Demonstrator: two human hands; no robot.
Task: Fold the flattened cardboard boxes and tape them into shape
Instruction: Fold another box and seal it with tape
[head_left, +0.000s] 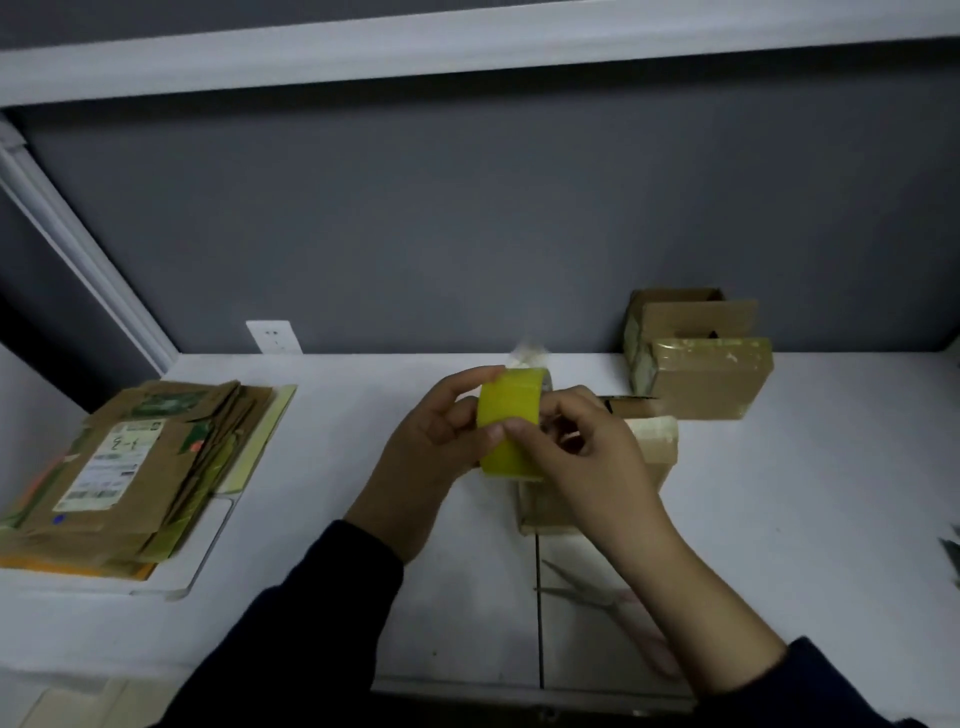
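Taping is in hand: the left hand (431, 441) grips the yellow tape roll (511, 426), and the right hand (587, 457) pinches its face, probably hunting the loose end. The folded box (655, 447) waits just under the right fingers. Next, likely, peel a strip onto its seam.

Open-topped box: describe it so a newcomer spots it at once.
Look far right on the white table, against the grey wall, where two cardboard boxes sit together. It is the open-topped box at the rear, unlike the tape-covered closed box in front.
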